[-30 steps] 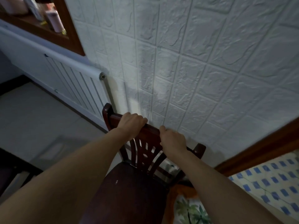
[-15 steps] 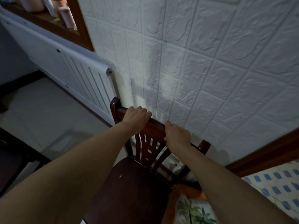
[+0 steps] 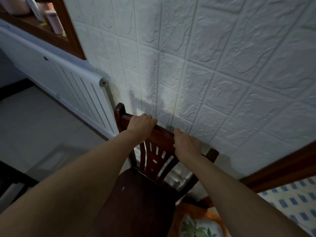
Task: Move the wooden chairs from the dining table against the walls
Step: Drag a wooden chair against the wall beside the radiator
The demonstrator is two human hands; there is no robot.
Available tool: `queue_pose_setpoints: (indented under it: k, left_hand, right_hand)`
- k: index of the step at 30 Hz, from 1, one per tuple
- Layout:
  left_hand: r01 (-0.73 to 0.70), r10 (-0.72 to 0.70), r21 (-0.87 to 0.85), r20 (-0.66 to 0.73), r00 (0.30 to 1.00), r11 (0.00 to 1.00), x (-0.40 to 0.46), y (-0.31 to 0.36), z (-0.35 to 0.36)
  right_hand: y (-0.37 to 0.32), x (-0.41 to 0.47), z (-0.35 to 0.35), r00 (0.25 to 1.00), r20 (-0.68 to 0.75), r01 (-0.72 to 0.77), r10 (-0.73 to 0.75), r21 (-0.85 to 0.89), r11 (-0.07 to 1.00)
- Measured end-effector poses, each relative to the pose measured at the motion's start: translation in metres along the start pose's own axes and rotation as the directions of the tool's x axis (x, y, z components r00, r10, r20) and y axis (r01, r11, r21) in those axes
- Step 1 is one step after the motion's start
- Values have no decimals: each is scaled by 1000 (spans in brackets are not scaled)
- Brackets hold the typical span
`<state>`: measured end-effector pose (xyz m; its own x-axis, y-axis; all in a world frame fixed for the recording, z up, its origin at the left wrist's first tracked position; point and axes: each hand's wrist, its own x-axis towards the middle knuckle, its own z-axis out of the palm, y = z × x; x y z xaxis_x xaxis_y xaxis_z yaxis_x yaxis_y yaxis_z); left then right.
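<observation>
A dark red-brown wooden chair [image 3: 145, 194] stands in front of me with its slatted back toward the white textured wall [image 3: 213, 74]. My left hand [image 3: 142, 124] is closed over the left part of the top rail. My right hand [image 3: 186, 144] grips the same rail further right. The back posts sit close to the wall; whether they touch it I cannot tell. The chair legs are hidden below the seat.
A white radiator [image 3: 73, 86] runs along the wall to the left, under a wooden shelf [image 3: 42, 31] with bottles. A wooden-framed piece with blue-checked cloth [image 3: 290, 202] is at the right. An orange floral item [image 3: 200, 224] lies on the floor. Pale floor tiles [image 3: 42, 125] spread to the left.
The chair back and both hands have moved nearer to the wall and slightly right in view. The grip of both hands on the top rail is unchanged.
</observation>
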<state>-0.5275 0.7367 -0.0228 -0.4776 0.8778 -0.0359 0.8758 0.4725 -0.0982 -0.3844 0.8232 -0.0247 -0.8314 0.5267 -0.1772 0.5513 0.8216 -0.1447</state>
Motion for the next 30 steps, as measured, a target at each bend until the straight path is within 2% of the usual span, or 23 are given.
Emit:
queue_pose_setpoints:
  k: [6, 13, 17, 23, 27, 30]
  left_hand:
    - [-17, 20, -28, 131, 991, 999, -10, -4, -3]
    - [-18, 23, -37, 143, 989, 999, -40, 1, -10]
    - [-12, 12, 0, 152, 988, 1000, -67, -5, -16]
    - [109, -110, 10, 154, 982, 994, -122, -41, -31]
    - [172, -173, 23, 170, 970, 985, -184, -84, -39]
    - [267, -270, 41, 185, 945, 963, -236, -125, -43]
  right_hand:
    - [0, -9, 0, 999, 21, 28, -27, -23, 999]
    - [-3, -27, 4, 997, 56, 50, -52, 33, 998]
    - [-20, -38, 2, 991, 50, 127, -128, 18, 992]
    - [-70, -48, -4, 971, 40, 236, -236, -2, 972]
    - [-118, -60, -1, 935, 40, 354, -353, -16, 935]
    - [-165, -73, 6, 908, 75, 412, -411, -2, 911]
